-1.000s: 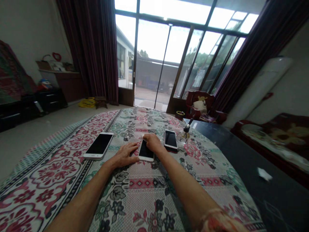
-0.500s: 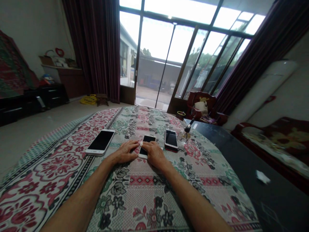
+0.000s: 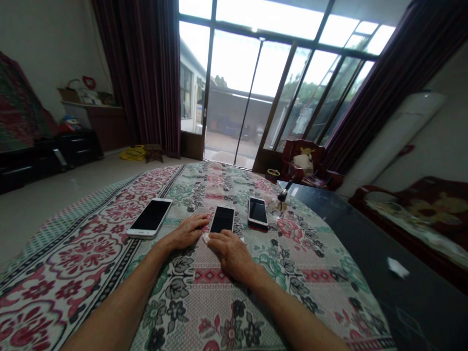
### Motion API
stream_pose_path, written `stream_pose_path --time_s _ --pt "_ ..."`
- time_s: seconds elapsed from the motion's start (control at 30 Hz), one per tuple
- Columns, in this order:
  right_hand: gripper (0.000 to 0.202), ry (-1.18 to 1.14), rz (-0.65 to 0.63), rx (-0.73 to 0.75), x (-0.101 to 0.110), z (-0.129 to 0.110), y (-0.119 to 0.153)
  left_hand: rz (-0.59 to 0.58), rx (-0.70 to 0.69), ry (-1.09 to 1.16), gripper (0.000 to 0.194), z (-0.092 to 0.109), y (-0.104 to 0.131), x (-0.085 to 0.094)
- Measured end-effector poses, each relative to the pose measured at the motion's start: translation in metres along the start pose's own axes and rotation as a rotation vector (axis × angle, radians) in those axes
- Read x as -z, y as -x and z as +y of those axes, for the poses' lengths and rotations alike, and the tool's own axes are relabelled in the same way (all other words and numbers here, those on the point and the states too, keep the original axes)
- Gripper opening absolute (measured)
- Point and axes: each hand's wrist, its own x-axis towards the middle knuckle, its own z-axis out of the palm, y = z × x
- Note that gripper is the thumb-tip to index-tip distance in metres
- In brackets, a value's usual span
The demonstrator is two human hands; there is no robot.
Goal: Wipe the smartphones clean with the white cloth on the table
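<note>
A smartphone [image 3: 223,219] with a white frame and dark screen lies face up at the middle of the patterned tablecloth. My right hand [image 3: 234,253] is bent over its near end, fingers pressed down on a thin white tissue [image 3: 205,238] that pokes out on both sides. That end of the phone is hidden. Resting palm down at the phone's left side is my left hand [image 3: 189,230], its fingers stretched toward the edge; whether they touch it I cannot tell. A larger white smartphone [image 3: 151,218] lies to the left, and another smartphone [image 3: 258,212] to the right, on something dark red.
A brush with a dark handle [image 3: 284,191] stands in a clear glass [image 3: 278,207] behind the right phone. The floral tablecloth [image 3: 234,297] covers a round table. A dark table [image 3: 365,243] adjoins it on the right, with a crumpled white tissue [image 3: 398,267] on it.
My right hand has slid down the middle phone toward me with the tissue, uncovering most of the screen. My left hand has hardly moved.
</note>
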Motion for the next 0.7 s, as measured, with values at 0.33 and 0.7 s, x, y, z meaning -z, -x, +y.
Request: stream_pose_path --time_s 0.33,0.7 --pt "0.032 -0.025 0.090 -0.196 0.005 0.030 -0.003 -0.005 -0.050 -0.022 0.051 0.001 -0.003 -0.002" --pt "0.026 0.044 0.061 -0.124 0.004 0.017 0.000 -0.011 -0.030 -0.048 0.043 0.002 -0.002 -0.002"
